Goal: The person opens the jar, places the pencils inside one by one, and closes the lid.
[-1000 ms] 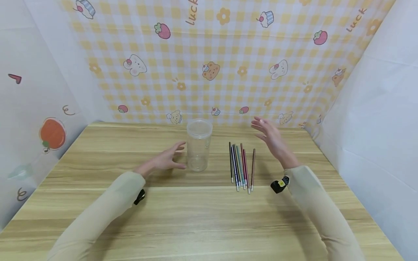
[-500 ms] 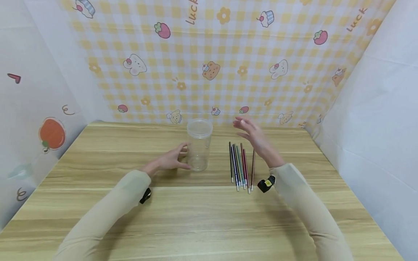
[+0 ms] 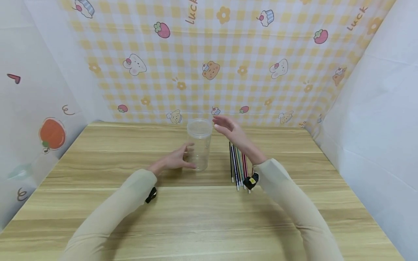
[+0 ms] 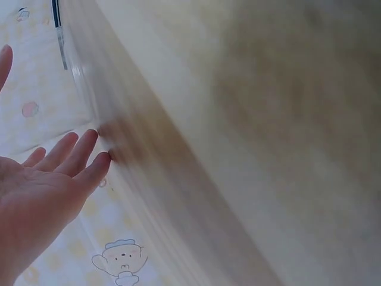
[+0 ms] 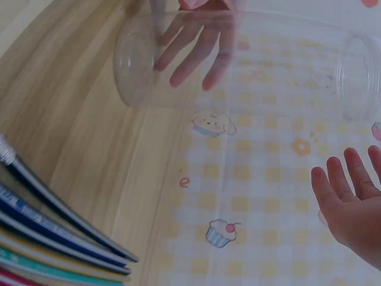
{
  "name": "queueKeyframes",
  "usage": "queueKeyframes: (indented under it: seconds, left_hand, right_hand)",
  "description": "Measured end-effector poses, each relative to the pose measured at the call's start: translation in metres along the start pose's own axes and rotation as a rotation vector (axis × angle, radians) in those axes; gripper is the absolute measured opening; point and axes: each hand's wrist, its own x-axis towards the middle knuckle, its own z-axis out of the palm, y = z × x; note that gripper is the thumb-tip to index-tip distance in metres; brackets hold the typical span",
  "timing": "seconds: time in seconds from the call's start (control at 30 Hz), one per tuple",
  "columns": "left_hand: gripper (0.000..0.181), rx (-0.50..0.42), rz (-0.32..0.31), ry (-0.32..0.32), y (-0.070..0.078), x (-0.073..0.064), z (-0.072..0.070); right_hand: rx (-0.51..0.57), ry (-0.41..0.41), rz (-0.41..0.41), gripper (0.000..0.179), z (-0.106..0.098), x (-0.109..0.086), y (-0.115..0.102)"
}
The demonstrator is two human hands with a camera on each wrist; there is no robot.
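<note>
A tall clear plastic jar point(image 3: 200, 150) stands upright on the wooden table, with a ringed band at its top. Beside its lower left side is my left hand point(image 3: 177, 158), fingers reaching behind the wall and thumb in front. Those fingers look spread and fairly straight through the jar point(image 5: 286, 65) in the right wrist view; firm contact is hard to judge. My right hand point(image 3: 231, 132) hovers to the right of the jar's top, apart from it, fingers extended. Several pencils point(image 3: 236, 168) with white eraser ends lie below my right wrist, partly covered by it.
The wooden table point(image 3: 196, 221) runs up to a checked cloth backdrop point(image 3: 241, 47) close behind the jar. White cloth walls point(image 3: 369, 108) enclose both sides. A small black device point(image 3: 251, 181) is strapped at the right wrist.
My right hand has moved left, over the pencils, towards the jar's top. The left hand has slid slightly right, further around the jar. Jar and pencils have stayed in place.
</note>
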Motion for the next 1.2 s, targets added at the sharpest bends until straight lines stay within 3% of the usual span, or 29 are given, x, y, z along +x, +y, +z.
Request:
queueKeyframes:
  seconds: [0.23, 0.43, 0.73, 0.97, 1.2]
  left_hand:
    - [0.087, -0.061, 0.023, 0.021, 0.003, 0.004, 0.005]
    - [0.083, -0.052, 0.050, 0.027, 0.004, 0.007, 0.007]
    - [0.079, 0.028, 0.076, 0.047, 0.005, 0.007, 0.007]
    - [0.092, 0.069, 0.111, 0.038, 0.004, 0.009, 0.005]
    - [0.087, 0.065, 0.119, 0.017, 0.004, 0.010, 0.003]
  right_hand:
    - [-0.079, -0.054, -0.020, 0.052, 0.011, 0.008, -0.009]
    - [-0.152, -0.093, -0.037, 0.059, 0.019, 0.013, -0.013]
    - [-0.510, -0.039, -0.051, 0.073, 0.035, 0.016, -0.020]
    - [-0.557, -0.018, -0.094, 0.072, 0.038, 0.019, -0.018]
    - [-0.591, -0.036, -0.172, 0.068, 0.033, 0.022, -0.016]
